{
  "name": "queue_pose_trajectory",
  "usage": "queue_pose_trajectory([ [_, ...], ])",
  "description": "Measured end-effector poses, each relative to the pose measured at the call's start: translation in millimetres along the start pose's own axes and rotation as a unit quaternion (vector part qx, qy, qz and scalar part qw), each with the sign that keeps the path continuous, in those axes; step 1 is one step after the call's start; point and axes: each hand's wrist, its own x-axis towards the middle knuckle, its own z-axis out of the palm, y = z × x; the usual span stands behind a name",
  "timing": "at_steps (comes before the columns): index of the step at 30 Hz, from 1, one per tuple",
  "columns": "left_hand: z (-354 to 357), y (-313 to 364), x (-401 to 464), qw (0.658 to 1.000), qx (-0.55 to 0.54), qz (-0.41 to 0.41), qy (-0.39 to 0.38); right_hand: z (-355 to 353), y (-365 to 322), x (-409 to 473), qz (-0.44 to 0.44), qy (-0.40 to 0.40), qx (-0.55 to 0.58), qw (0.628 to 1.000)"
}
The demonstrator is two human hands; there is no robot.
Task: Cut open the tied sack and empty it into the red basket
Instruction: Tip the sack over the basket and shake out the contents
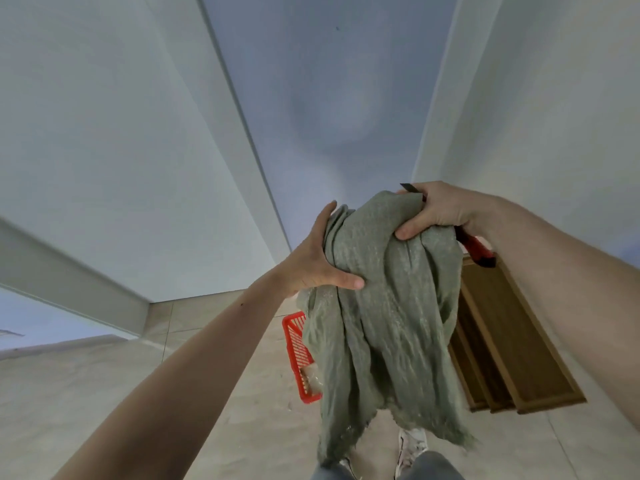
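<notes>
Grey-green woven fabric sack (384, 306) held up at chest height over the tiled floor (104, 410), bunched closed end up, frayed cut mouth hanging down near the feet. Long axis roughly vertical, mouth pointing at the floor, lower end swung slightly toward the camera.

Left hand (311, 261) spread flat against the sack's upper left side, thumb pressing into the cloth: bracing more than clenching. Right hand (436, 209) clenched on the top bunch, same fist also gripping a red-handled utility knife (476, 252), blade tip poking out above the knuckles.

Red perforated plastic basket (298, 358) on the floor behind and left of the sack, mostly hidden by it; something pale inside, probably contents. Wooden-framed panel (512, 341) lying on the floor at right.

Judging by the slack folds: soft, limp, light, likely near empty. Coarse weave, good friction, not fragile. Best hold at the closed top corners, then shake. Mouth looks offset from the basket, so needs shifting left. Blade close to cloth and fingers.
</notes>
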Motion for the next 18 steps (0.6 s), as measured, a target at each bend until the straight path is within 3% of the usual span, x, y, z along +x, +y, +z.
queue_pose_trajectory([
  [6, 2, 35, 14, 0.998, 0.025, 0.05, -0.034, -17, 0, -35, 0.048, -0.04, 0.103, 0.993],
  [9, 2, 50, 21, 0.998, 0.016, 0.052, -0.033, -22, 1, -55, 0.054, -0.018, 0.134, 0.989],
  [15, 15, 72, 43, 0.998, -0.012, 0.024, -0.051, -25, 16, -95, 0.096, 0.164, 0.122, 0.974],
  [18, 28, 76, 55, 0.997, -0.016, 0.007, -0.075, -29, 32, -113, 0.073, 0.295, 0.068, 0.95],
])
